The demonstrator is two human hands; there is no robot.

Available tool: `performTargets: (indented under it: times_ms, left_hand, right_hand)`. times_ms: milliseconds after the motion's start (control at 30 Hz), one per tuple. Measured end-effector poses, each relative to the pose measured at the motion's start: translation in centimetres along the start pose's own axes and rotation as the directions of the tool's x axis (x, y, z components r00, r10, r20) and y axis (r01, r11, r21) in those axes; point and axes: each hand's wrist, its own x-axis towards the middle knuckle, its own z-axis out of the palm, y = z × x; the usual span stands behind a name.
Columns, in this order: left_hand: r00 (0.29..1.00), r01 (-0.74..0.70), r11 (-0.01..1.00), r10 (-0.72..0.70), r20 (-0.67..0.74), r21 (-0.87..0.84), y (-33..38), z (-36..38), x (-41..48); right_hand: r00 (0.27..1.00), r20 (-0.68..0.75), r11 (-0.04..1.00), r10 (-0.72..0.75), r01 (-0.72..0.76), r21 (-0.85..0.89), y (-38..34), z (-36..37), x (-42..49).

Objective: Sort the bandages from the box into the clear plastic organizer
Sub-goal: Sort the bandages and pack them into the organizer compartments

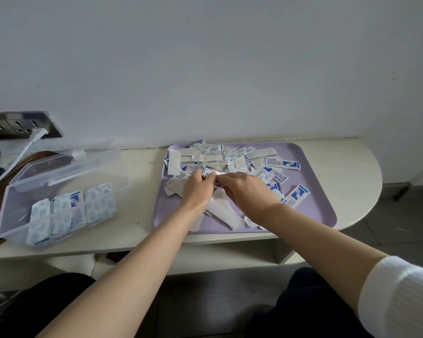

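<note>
A loose pile of wrapped bandages (220,156), white and blue-printed, lies on a lilac tray (313,211). Both hands are over the middle of the pile. My left hand (195,189) and my right hand (247,191) meet at a small bandage (210,173), fingers curled and pinching it between them. The clear plastic organizer (17,211) stands to the left on the table with its lid (66,167) open backwards. Several rows of sorted bandages (71,211) fill its front compartments.
The cream table (132,230) ends in a rounded right edge and meets the white wall behind. A wall socket (22,125) with a white plug and cable (22,152) is at far left, beside a brown object. My dark-clothed knees are below.
</note>
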Motion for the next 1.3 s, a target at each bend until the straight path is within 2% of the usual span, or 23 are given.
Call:
performTargets:
  times_ms: [100, 167, 233, 333, 433, 533, 700, 767, 867, 1000, 1133, 1233, 1300]
  left_hand:
    - [1.0, -0.004, 0.999, 0.004, 0.0, -0.053, -0.2, -1.0, 0.0]
    - [1.0, -0.027, 0.997, 0.026, -0.017, -0.068, -0.4, -1.5, -0.1]
    - [0.998, -0.053, 0.996, 0.051, -0.025, -0.073, -0.6, -1.8, -0.3]
    - [0.995, -0.089, 0.996, 0.088, -0.043, -0.029, -1.5, -2.3, -0.7]
    - [0.988, -0.139, 0.99, 0.141, -0.057, 0.034, -2.4, -2.8, -1.2]
    - [0.977, -0.188, 0.979, 0.194, -0.092, 0.075, -3.0, -3.4, -1.5]
    - [0.956, -0.244, 0.943, 0.273, -0.105, 0.226, -4.3, -4.5, -2.5]
    - [0.937, -0.298, 0.904, 0.338, -0.085, 0.308, -4.7, -5.3, -3.3]
    - [0.903, -0.362, 0.768, 0.429, -0.005, 0.527, -5.4, -6.5, -3.8]
    - [0.948, -0.288, 0.651, 0.296, 0.114, 0.703, -5.7, -7.1, -4.2]
    - [0.948, -0.319, 0.584, 0.191, 0.256, 0.746, -5.5, -6.4, -4.2]
    - [0.951, -0.308, 0.587, 0.22, 0.218, 0.749, -5.1, -6.0, -4.3]
    - [0.955, -0.282, 0.515, 0.231, 0.186, 0.81, -4.9, -6.3, -4.4]
  right_hand:
    - [1.0, -0.021, 0.999, -0.023, 0.024, 0.033, 0.1, 0.2, 0.1]
    - [0.999, 0.03, 0.994, 0.038, -0.041, 0.1, -0.1, -0.1, 0.1]
    - [0.984, 0.141, 0.987, 0.106, -0.122, 0.109, -0.3, -0.3, 0.2]
    - [0.978, 0.146, 0.984, 0.15, -0.162, 0.076, -0.7, -0.7, 0.5]
    - [0.988, 0.109, 0.994, 0.111, -0.11, -0.014, -1.0, -0.9, 0.7]
    - [0.98, 0.192, 0.995, 0.058, -0.04, -0.096, -1.3, -0.9, 0.6]
    - [0.959, 0.278, 0.99, 0.06, -0.022, -0.136, -2.9, -0.4, 0.4]
    - [0.961, 0.277, 0.991, 0.027, 0.01, -0.131, -3.4, 0.2, 0.3]
    - [0.963, 0.269, 0.995, 0.027, -0.001, -0.097, -3.5, 1.3, 0.2]
    - [0.958, 0.279, 0.995, 0.072, -0.089, 0.047, -3.9, 2.6, 0.0]
    - [0.94, 0.338, 0.991, 0.036, -0.076, 0.108, -5.2, 3.6, -0.7]
    - [0.962, 0.269, 0.975, 0.047, -0.103, 0.198, -5.8, 3.6, -0.4]
    - [0.967, 0.247, 0.97, 0.062, -0.116, 0.213, -5.8, 3.4, -0.2]
